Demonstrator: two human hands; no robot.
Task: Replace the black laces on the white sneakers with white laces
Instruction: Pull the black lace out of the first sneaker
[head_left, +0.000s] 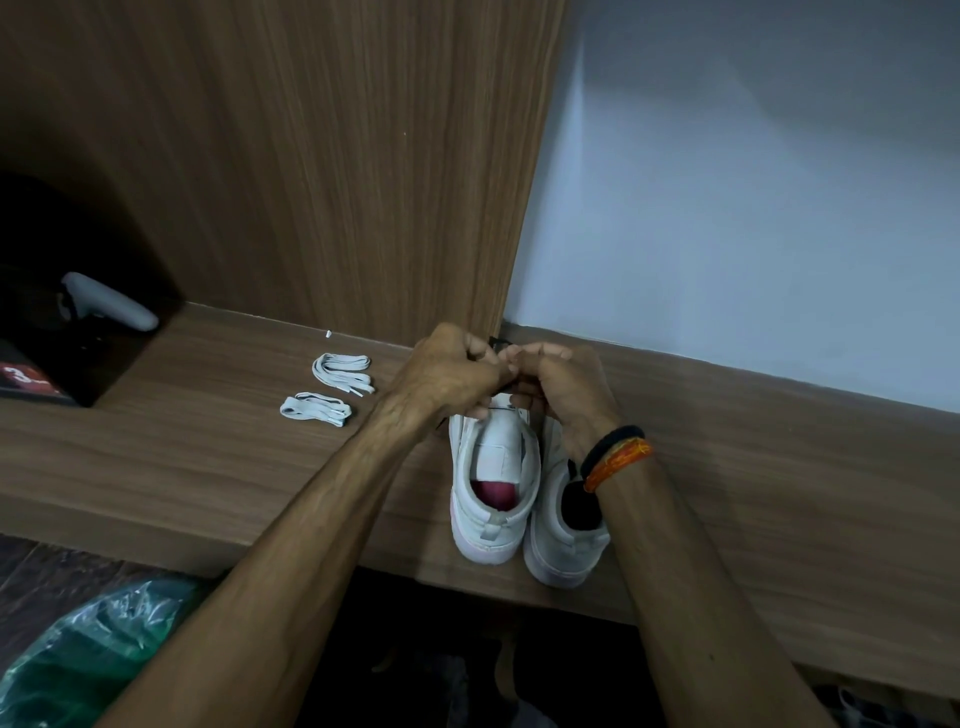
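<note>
1. Two white sneakers are set side by side on the wooden counter (727, 467), with their heels at its near edge and their toes toward the back wall.
2. The left sneaker (493, 493) has a red inside. The right sneaker (563, 540) has a dark inside.
3. The left hand (441, 374) is held over the front of the left sneaker. Its fingers are curled tight in a grip on a bit of black lace (500, 343).
4. The right hand (561, 384) is held just beside the left hand, and the two touch. Its fingers are curled too, and the same black lace is pinched by them.
5. Most of the black lace is hidden by the hands, so how far it is pulled out cannot be told.
6. A black band and an orange band (618, 462) are worn on the right wrist.
7. Two bundles of white laces are laid on the counter to the left of the sneakers, nearer the back edge. The far bundle (343, 370) and the near bundle (316, 409) are close but apart.
8. A grey handle (111, 301) is seen in a dark gap at the far left corner.
9. A green plastic bag (93, 649) is seen below the near edge of the counter.
</note>
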